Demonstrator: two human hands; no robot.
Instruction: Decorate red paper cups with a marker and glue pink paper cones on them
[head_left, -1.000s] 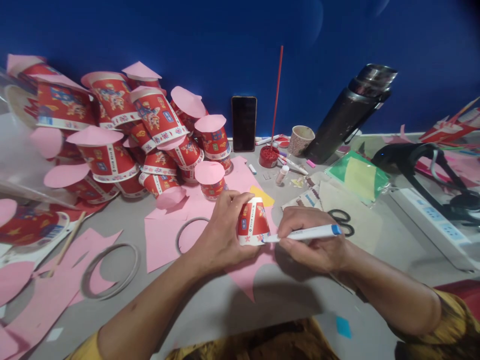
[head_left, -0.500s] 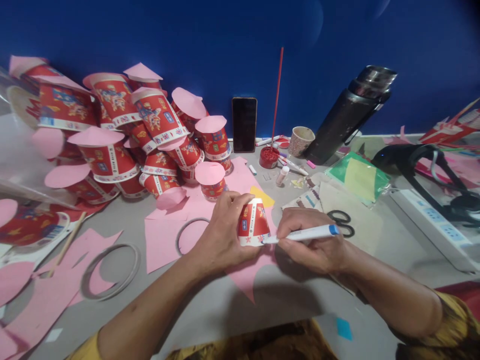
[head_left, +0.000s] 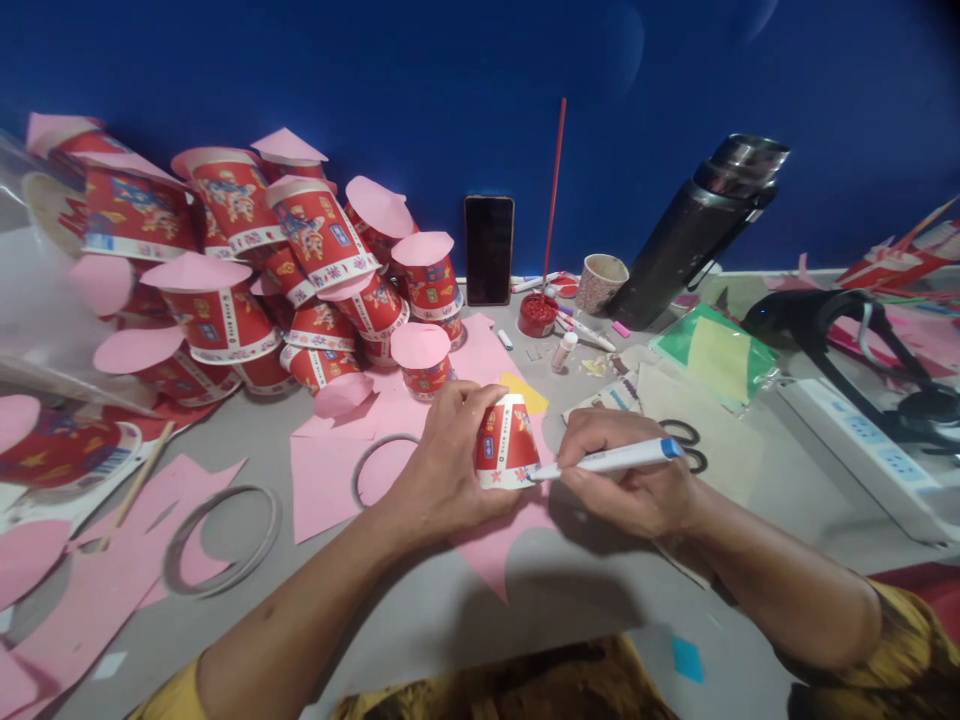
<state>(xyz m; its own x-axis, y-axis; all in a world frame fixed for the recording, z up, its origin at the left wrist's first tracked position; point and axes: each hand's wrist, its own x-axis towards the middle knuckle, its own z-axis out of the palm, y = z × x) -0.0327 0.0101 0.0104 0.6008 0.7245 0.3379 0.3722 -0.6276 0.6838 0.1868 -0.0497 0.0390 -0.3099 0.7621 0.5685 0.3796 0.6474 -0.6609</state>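
My left hand (head_left: 459,455) is closed around a red paper cup (head_left: 507,445), held upside down with its white rim at the bottom. Small pink and blue marks show along that rim. Between the fingers of my right hand (head_left: 626,475) is a white marker pen (head_left: 611,458) with a blue end, its tip at the right side of the cup's rim. Pink paper (head_left: 330,485) lies under and behind the cup, with a yellow piece (head_left: 523,390) just past it. Black scissors (head_left: 686,440) lie partly hidden behind my right hand.
Several red cups with pink paper tops (head_left: 229,320) are piled at the left. A phone (head_left: 488,250) leans on the blue wall. Farther right stand a patterned cup (head_left: 602,282), a black flask (head_left: 694,235) and a power strip (head_left: 870,455). A grey ring (head_left: 221,540) lies near my left forearm.
The marker tip has shifted slightly to the right and up along the cup's rim, and my right hand has moved a little with it. My left hand keeps its hold on the cup.
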